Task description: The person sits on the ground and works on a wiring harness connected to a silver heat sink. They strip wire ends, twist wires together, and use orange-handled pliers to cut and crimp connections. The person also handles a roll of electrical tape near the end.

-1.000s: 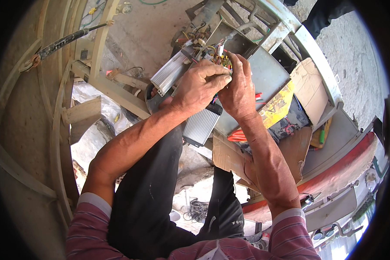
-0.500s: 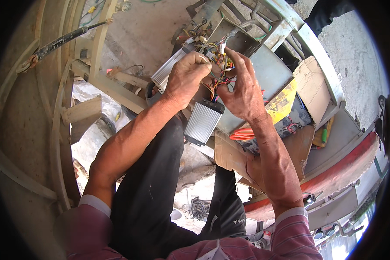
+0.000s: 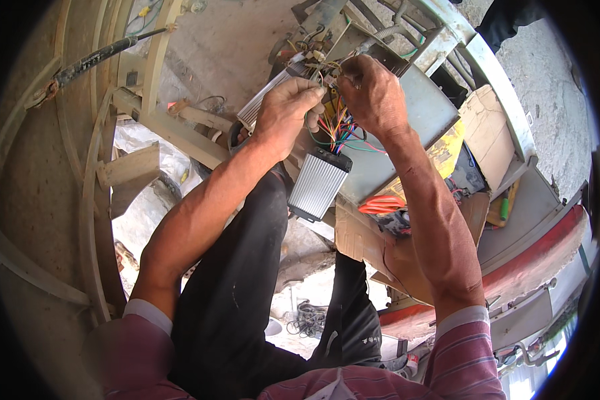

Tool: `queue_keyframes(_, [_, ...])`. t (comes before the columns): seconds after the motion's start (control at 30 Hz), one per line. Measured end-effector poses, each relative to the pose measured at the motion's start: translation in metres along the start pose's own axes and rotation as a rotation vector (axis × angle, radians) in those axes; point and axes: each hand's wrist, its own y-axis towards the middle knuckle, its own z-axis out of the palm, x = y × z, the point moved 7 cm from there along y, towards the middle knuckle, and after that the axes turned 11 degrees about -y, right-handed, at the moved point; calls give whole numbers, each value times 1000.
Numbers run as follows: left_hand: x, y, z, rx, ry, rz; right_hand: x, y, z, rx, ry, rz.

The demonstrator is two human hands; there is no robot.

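Note:
My left hand [image 3: 288,112] pinches a thin wire between thumb and forefinger; its tip sticks up past the fingers. Just to the right, my right hand [image 3: 375,97] is closed with its fingertips curled in at other wires; what they grip is hidden. Below both hands a silver finned controller box [image 3: 320,185] lies tilted near my knee. From its black end a bundle of coloured wires [image 3: 342,128] fans out up to my hands and to the right. A second finned metal box [image 3: 260,100] is partly behind my left hand, with plugs and wires [image 3: 310,53] beyond it.
A metal frame [image 3: 477,63] surrounds a grey panel [image 3: 427,100]. Nearer are a cardboard box [image 3: 363,237], a coil of orange cable [image 3: 382,205], a yellow bag [image 3: 449,147] and a green-handled tool [image 3: 504,208]. Beige body framing [image 3: 150,60] stands on the left.
My right hand has turned and closed from a spread pose, moving up away from the controller's wires, which now lie fanned and more visible. My left hand keeps its pinch.

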Motion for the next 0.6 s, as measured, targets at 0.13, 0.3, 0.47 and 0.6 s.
queue_keyframes(0.13, [0, 0, 0, 0, 11, -15, -11, -10, 3, 46, -62, 40])
queue_keyframes(0.3, [-2, 0, 6, 6, 69, -18, -18, -16, 6, 105, -59, 118])
queue_keyframes(0.47, [-5, 6, 8, -17, 216, -39, -19, -16, 4, 60, -11, 137])
queue_keyframes(0.6, [-6, 15, 10, -3, 325, -2, -21, -20, 7, 131, 22, 191])
